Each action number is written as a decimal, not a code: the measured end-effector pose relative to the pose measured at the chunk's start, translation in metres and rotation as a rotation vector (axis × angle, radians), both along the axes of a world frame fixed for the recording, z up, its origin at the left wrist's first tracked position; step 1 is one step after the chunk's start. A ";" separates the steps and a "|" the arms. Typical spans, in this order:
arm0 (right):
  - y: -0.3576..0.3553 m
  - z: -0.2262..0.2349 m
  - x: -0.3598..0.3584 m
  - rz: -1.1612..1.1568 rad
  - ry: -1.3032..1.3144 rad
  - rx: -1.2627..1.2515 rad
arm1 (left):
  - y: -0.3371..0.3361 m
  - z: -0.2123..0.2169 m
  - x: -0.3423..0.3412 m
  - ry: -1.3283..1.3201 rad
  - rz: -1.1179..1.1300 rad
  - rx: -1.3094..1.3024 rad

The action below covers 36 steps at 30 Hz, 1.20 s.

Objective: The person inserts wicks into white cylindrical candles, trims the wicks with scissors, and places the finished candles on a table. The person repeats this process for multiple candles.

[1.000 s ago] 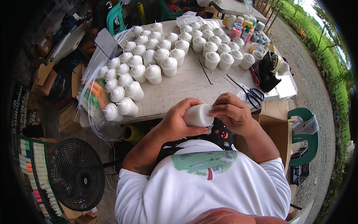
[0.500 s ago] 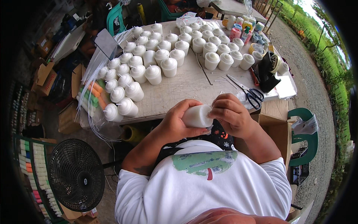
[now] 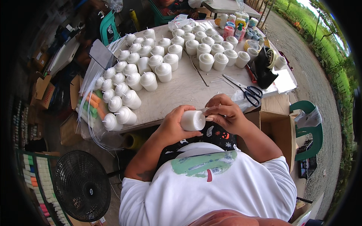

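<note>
The left hand [image 3: 174, 123] is curled firmly around a smooth, white, cylindrical wax candle [image 3: 192, 120], which lies on its side just off the near edge of the pale, scratched table [image 3: 171, 98], its flat end facing the right hand [image 3: 227, 114]. That right hand is half curled, its thumb and forefinger close together at the candle's end; whether they pinch anything thin is hard to tell. Across the table stand 2 groups of white wax candles with domed tops [image 3: 163, 72], with a thin, dark, bent rod [image 3: 200, 74] between them. Dark-handled metal scissors [image 3: 252, 94] lie open beyond the right hand, near a black tape dispenser [image 3: 266, 74].
</note>
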State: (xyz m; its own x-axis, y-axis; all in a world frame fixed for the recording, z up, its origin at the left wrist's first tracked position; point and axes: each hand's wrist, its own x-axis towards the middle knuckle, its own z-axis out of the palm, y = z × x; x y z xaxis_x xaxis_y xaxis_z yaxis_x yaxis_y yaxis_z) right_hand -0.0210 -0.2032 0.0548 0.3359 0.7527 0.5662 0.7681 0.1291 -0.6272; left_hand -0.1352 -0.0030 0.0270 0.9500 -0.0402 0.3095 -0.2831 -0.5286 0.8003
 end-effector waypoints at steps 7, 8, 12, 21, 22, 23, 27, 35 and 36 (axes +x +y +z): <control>-0.106 -0.051 0.088 -0.903 -0.148 -0.532 | 0.004 -0.022 0.001 -0.090 0.033 -0.401; -0.110 -0.052 0.090 -0.873 -0.076 -0.615 | 0.005 -0.027 0.002 -0.123 0.035 -0.365; -0.111 -0.037 0.106 -0.737 -0.078 -0.810 | 0.001 -0.025 0.003 -0.168 0.061 -0.315; -0.102 0.003 0.071 -0.394 0.719 0.086 | -0.002 -0.020 0.007 -0.236 0.127 -0.273; -0.077 0.017 0.047 -0.204 0.754 0.268 | -0.002 -0.020 0.008 -0.253 0.139 -0.242; -0.053 0.013 0.024 -0.098 0.729 0.413 | -0.004 -0.019 0.010 -0.261 0.146 -0.210; -0.013 0.002 -0.023 0.211 0.852 0.294 | -0.006 -0.010 0.013 -0.308 0.172 -0.116; -0.083 -0.008 0.053 -0.709 -0.004 -0.408 | 0.013 -0.029 -0.003 -0.125 0.151 -0.255; -0.101 -0.020 0.062 -0.752 -0.019 -0.521 | 0.014 -0.030 -0.003 -0.081 0.133 -0.306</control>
State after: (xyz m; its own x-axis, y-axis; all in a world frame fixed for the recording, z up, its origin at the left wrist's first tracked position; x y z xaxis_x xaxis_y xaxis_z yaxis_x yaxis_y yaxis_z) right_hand 0.0414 -0.3040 0.0343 0.8352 0.5010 0.2269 0.5459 -0.7052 -0.4525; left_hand -0.1384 0.0113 -0.0033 0.9128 0.1883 0.3625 -0.2967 -0.3043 0.9052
